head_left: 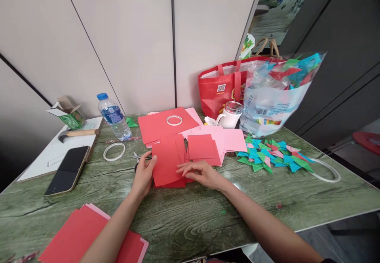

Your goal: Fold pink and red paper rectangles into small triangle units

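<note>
Reference: white mug (230, 118). Red sheets (166, 161) are left of it and nearer the wearer, over the counter (181, 223). Left hand (145, 173) pinches their left edge, thumb on top, other fingertips hidden underneath. Right hand (203, 175) has loosely bent fingers over their right side; can't tell if it grips or even touches. Scissors (136, 156), farther left of the mug, mostly blocked by the left hand. Bigger red stack (78, 231), well left and nearest the wearer: forearm across it, bottom cut off. Plastic bag (267, 108) right of the mug partly covers the red bag (212, 93) behind.
</note>
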A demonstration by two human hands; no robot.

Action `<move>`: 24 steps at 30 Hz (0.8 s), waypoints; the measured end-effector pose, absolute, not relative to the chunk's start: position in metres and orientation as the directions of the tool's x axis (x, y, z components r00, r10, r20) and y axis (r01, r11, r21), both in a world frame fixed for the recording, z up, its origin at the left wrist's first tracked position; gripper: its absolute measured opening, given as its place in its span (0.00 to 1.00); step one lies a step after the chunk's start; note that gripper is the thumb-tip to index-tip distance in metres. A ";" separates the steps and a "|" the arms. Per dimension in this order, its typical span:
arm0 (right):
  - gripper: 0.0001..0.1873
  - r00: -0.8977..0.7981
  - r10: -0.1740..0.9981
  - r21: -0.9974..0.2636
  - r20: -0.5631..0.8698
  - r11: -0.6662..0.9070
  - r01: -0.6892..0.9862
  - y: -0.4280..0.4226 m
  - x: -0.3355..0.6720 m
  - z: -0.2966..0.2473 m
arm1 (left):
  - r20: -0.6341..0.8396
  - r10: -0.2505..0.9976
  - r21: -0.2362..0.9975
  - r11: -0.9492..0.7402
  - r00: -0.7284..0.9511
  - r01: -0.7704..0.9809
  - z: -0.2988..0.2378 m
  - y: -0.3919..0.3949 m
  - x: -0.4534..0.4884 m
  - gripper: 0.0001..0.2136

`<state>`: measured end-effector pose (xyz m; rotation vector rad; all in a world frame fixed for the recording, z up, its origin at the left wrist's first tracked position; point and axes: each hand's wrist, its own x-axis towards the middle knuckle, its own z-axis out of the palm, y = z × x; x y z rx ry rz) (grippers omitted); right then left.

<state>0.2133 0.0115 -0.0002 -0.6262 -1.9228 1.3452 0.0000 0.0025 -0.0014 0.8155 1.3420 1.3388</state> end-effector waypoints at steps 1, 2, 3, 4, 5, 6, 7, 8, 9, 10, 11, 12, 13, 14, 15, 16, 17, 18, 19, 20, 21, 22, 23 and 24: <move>0.09 -0.673 0.695 -0.940 0.254 0.341 -0.002 0.010 0.214 0.001 | -0.190 0.956 0.963 0.138 -0.221 -0.231 -0.001 0.002 0.000 0.27; 0.09 -0.702 0.673 -0.943 0.233 0.332 0.005 0.009 0.214 0.002 | -0.176 0.963 0.958 0.119 -0.205 -0.260 0.000 0.002 0.000 0.29; 0.09 -0.721 0.660 -0.948 0.212 0.319 0.012 0.008 0.214 0.003 | -0.153 0.970 0.955 0.096 -0.189 -0.280 0.001 0.003 0.000 0.32; 0.08 -0.725 0.659 -0.952 0.199 0.305 0.016 0.007 0.214 0.003 | -0.124 0.976 0.953 0.068 -0.177 -0.294 0.001 0.003 -0.001 0.34; 0.08 -0.708 0.677 -0.954 0.201 0.298 0.014 0.007 0.213 0.003 | -0.093 0.983 0.951 0.041 -0.158 -0.306 0.002 0.002 -0.001 0.36; 0.07 -0.666 0.713 -0.953 0.219 0.304 0.011 0.007 0.213 0.003 | -0.063 0.990 0.949 0.019 -0.130 -0.316 0.004 0.002 -0.002 0.37; 0.06 -0.601 0.759 -0.946 0.251 0.323 0.013 0.007 0.212 0.002 | -0.040 0.995 0.945 0.007 -0.094 -0.326 0.005 0.001 -0.002 0.37; 0.06 -0.518 0.804 -0.936 0.290 0.351 0.021 0.008 0.211 0.001 | -0.021 0.998 0.942 0.002 -0.052 -0.336 0.007 0.000 -0.001 0.36; 0.06 -0.431 0.841 -0.926 0.327 0.377 0.034 0.009 0.211 -0.001 | -0.008 1.000 0.940 0.006 -0.007 -0.342 0.009 -0.002 0.000 0.35; 0.07 -0.350 0.869 -0.920 0.350 0.389 0.044 0.011 0.211 -0.002 | -0.004 1.000 0.937 0.015 0.030 -0.348 0.011 -0.004 0.002 0.34; 0.07 -0.285 0.890 -0.923 0.355 0.383 0.044 0.013 0.210 -0.005 | -0.006 0.998 0.934 0.030 0.068 -0.355 0.012 -0.007 0.004 0.33; 0.07 -0.232 0.909 -0.932 0.345 0.362 0.030 0.014 0.210 -0.007 | -0.013 0.994 0.931 0.052 0.110 -0.361 0.013 -0.009 0.006 0.33; 0.08 -0.187 0.927 -0.943 0.325 0.332 0.009 0.016 0.210 -0.010 | -0.023 0.990 0.929 0.073 0.140 -0.363 0.013 -0.011 0.009 0.32; 0.08 -0.146 0.943 -0.954 0.299 0.301 -0.012 0.017 0.210 -0.013 | -0.037 0.986 0.929 0.094 0.164 -0.357 0.013 -0.012 0.011 0.32; 0.09 -0.108 0.955 -0.961 0.275 0.274 -0.022 0.018 0.210 -0.016 | -0.053 0.983 0.932 0.111 0.175 -0.346 0.012 -0.013 0.013 0.31; 0.09 -0.078 0.964 -0.967 0.255 0.254 -0.021 0.018 0.209 -0.018 | -0.066 0.982 0.935 0.123 0.177 -0.334 0.011 -0.014 0.014 0.30; 0.10 -0.059 0.968 -0.970 0.245 0.244 -0.010 0.018 0.209 -0.020 | -0.073 0.982 0.937 0.128 0.175 -0.326 0.010 -0.015 0.015 0.28; 0.10 -0.048 0.969 -0.970 0.244 0.244 0.007 0.017 0.209 -0.021 | -0.072 0.983 0.938 0.125 0.172 -0.324 0.009 -0.015 0.015 0.27; 0.10 -0.046 0.966 -0.967 0.253 0.254 0.028 0.016 0.209 -0.021 | -0.062 0.984 0.939 0.114 0.167 -0.323 0.009 -0.015 0.015 0.27; 0.10 -0.048 0.962 -0.961 0.270 0.272 0.048 0.015 0.209 -0.020 | -0.047 0.986 0.943 0.097 0.162 -0.317 0.008 -0.015 0.015 0.28; 0.11 -0.054 0.955 -0.953 0.290 0.294 0.067 0.013 0.208 -0.020 | -0.033 0.987 0.951 0.081 0.160 -0.300 0.008 -0.016 0.015 0.30; 0.14 -0.061 0.948 -0.945 0.311 0.315 0.086 0.012 0.208 -0.018 | -0.025 0.987 0.960 0.069 0.160 -0.273 0.008 -0.016 0.015 0.31; 0.16 -0.069 0.943 -0.938 0.326 0.332 0.102 0.011 0.208 -0.018 | -0.023 0.987 0.968 0.062 0.158 -0.243 0.009 -0.016 0.015 0.33; 0.18 -0.081 0.940 -0.934 0.331 0.338 0.114 0.011 0.208 -0.017 | -0.026 0.987 0.974 0.060 0.157 -0.217 0.009 -0.017 0.015 0.34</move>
